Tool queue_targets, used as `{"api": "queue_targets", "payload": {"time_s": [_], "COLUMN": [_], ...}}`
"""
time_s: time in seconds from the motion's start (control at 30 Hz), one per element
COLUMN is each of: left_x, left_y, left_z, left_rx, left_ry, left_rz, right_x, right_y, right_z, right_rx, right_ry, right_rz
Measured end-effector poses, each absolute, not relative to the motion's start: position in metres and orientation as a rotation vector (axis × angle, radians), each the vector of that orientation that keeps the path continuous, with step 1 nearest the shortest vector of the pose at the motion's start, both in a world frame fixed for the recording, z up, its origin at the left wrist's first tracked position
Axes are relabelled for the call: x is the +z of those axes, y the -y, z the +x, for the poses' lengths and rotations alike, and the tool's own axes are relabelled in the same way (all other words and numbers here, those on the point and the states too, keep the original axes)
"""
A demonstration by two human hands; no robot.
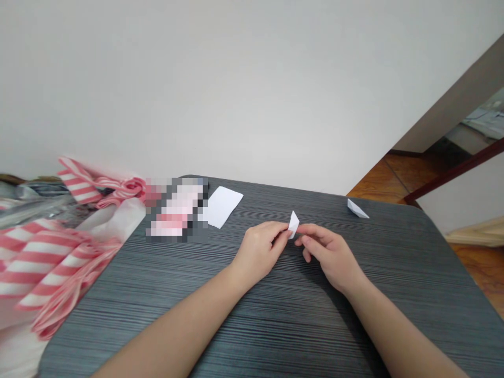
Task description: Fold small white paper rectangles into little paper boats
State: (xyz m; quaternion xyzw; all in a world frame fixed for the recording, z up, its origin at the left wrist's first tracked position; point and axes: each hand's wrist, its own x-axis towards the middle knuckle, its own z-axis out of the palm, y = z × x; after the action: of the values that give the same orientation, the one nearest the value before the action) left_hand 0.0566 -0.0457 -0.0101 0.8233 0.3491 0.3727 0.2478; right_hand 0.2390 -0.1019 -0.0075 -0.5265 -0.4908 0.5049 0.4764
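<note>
Between the thumb and fingers of my left hand [260, 249] is a small piece of folded white paper [293, 224], held upright with a pointed top. My right hand [328, 252] is beside it, the index fingertip at the paper's right edge and the other fingers loosely curled and apart. Whether that fingertip presses on the paper I cannot tell. Another folded white paper piece [357, 209], long and pointed, lies toward the table's back right. A stack or sheet of white paper [223, 206] rests flat at the back left.
The dark grained table [252, 325] backs onto a pale wall [252, 89]. A blurred-out, phone-like object [177, 207] lies left of the white paper. Red-and-white striped cloth [51, 252] is heaped beyond the left edge. Wooden floor [378, 176] shows at the right.
</note>
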Motion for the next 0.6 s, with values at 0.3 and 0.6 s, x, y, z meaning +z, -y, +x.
{"api": "queue_targets", "payload": {"time_s": [0.3,0.6], "left_x": [-0.0108,-0.0082], "left_y": [0.0463,0.0467], "left_z": [0.0565,0.0557], "left_rx": [1.043,1.034], "left_ry": [-0.855,-0.839], "left_rz": [2.321,2.338], "right_x": [-0.0107,-0.0118], "right_y": [0.1002,0.1011], "right_z": [0.2399,0.2408], "right_rx": [1.345,1.365], "right_ry": [1.143,1.161], "right_rz": [-1.173,-1.142]}}
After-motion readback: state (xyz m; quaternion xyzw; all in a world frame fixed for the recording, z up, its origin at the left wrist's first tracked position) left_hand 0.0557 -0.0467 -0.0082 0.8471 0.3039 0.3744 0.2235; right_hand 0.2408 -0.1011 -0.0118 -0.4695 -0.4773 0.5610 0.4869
